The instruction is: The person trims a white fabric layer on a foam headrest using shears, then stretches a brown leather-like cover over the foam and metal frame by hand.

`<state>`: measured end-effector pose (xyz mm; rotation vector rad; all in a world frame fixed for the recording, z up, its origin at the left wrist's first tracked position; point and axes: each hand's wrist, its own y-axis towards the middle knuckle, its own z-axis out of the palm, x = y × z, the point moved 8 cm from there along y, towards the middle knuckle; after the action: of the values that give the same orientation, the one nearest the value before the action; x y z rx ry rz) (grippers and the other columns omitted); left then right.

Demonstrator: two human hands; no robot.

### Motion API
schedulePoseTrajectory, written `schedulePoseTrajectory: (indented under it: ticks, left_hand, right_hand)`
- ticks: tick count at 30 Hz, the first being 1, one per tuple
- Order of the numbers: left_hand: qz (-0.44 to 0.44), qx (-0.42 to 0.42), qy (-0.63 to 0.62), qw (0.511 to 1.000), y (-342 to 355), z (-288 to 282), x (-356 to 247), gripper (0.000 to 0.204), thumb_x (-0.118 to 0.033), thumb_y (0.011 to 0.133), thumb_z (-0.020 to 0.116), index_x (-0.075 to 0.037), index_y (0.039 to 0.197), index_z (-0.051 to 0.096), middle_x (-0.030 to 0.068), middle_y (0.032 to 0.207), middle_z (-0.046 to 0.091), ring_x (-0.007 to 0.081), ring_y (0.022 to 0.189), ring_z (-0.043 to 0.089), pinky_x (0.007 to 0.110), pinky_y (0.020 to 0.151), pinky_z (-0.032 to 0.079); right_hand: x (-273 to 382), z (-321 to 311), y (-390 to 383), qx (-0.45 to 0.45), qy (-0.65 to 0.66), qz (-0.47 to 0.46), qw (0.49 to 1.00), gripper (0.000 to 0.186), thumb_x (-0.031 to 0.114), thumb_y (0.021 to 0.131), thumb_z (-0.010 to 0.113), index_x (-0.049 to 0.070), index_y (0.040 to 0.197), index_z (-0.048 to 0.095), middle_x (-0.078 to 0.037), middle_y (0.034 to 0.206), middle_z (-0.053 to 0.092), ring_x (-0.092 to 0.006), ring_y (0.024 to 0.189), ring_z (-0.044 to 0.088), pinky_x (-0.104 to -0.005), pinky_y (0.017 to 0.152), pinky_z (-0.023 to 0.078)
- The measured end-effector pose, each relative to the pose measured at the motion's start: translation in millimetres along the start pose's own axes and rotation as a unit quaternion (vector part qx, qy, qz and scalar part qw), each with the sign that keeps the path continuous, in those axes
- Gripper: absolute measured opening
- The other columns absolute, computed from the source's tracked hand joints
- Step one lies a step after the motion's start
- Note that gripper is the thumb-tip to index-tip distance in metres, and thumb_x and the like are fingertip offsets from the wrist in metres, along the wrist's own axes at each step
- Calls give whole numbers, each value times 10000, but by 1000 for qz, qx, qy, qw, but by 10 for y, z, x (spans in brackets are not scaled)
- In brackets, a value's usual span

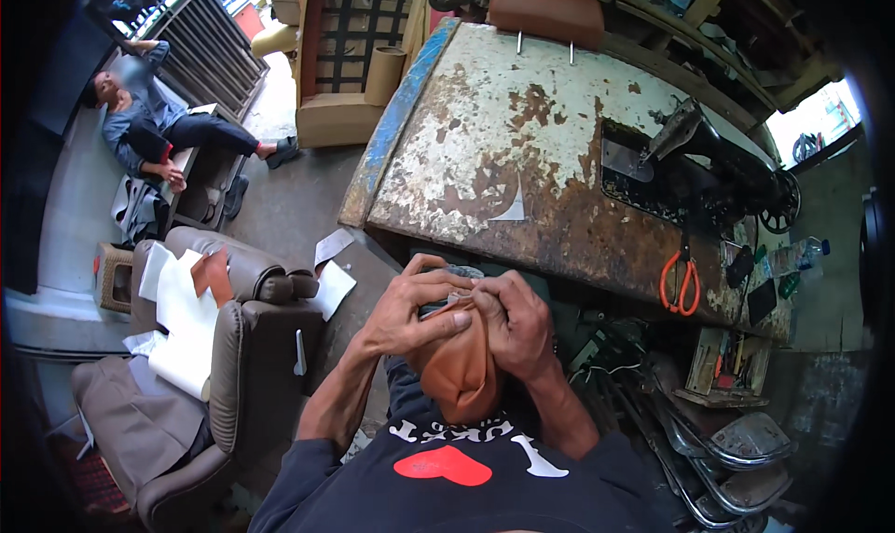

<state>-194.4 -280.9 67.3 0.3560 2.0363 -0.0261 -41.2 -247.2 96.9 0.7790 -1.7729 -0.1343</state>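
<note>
A tan-brown leather-like cover [459, 373] hangs in folds in front of my chest, gathered at its top. My left hand [410, 307] grips its upper left side, thumb pressed across the front and fingers curled behind. From the other side, my right hand [516, 326] pinches the gathered upper edge between thumb and fingers. Some greyish material shows between the fingertips; what it is I cannot make out. Just beyond both hands runs the front edge of a worn worktable [447, 188] with peeling white paint.
On the table stand a black sewing machine [718, 156], orange-handled scissors [680, 283] and a brown headrest [545, 13] with two metal posts. A brown armchair [266, 384] bearing white sheets is at left. Metal chair frames [709, 458] lie at right. A person [154, 123] sits far left.
</note>
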Motion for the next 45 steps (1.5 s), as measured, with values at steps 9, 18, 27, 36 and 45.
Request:
schedulePoseTrajectory:
  ticks: [9, 18, 27, 36, 45]
  left_hand:
    - [50, -78, -80, 992, -119, 8, 1, 221, -239, 805, 762, -22, 830, 798, 65, 919, 764, 334, 1096, 575, 471, 1030, 439]
    - [-62, -254, -248, 933, -275, 30, 234, 311, -188, 973, 578, 40, 1137, 711, 176, 1271, 684, 278, 1249, 581, 436, 1154, 378]
    - [-152, -349, -170, 909, -1049, 288, 328, 153, -102, 992, 672, -6, 1111, 678, 82, 1042, 652, 163, 953, 640, 301, 854, 513]
    - [-49, -218, -110, 969, -958, 201, 193, 363, -177, 931, 778, -18, 1242, 683, 128, 1182, 650, 243, 1022, 664, 332, 924, 536]
    - [-98, -237, -329, 909, -944, 330, 423, 190, -134, 1019, 680, -1, 1154, 658, 73, 1136, 623, 125, 1038, 605, 287, 885, 506]
  right_hand:
    - [-328, 272, 316, 53, 38, 103, 993, 140, 173, 975, 747, 40, 950, 711, -87, 581, 621, -73, 501, 535, -313, 482, 442]
    - [-142, -112, 458, -3, -174, 6, 985, 191, 207, 976, 725, 17, 981, 737, -157, 997, 738, -266, 950, 715, -392, 788, 550]
    - [-247, 286, 322, 274, 42, 66, 959, 424, 330, 1019, 637, -13, 1260, 700, -225, 1332, 651, -365, 1276, 607, -421, 1108, 444]
    - [-297, 266, 353, 288, 22, 87, 953, 365, 296, 1014, 649, 9, 1223, 734, -210, 1321, 638, -354, 1246, 621, -417, 1074, 466]
    - [-241, 224, 310, 299, 39, 98, 948, 371, 305, 995, 663, 35, 1238, 740, -210, 1339, 612, -357, 1275, 586, -428, 1099, 441]
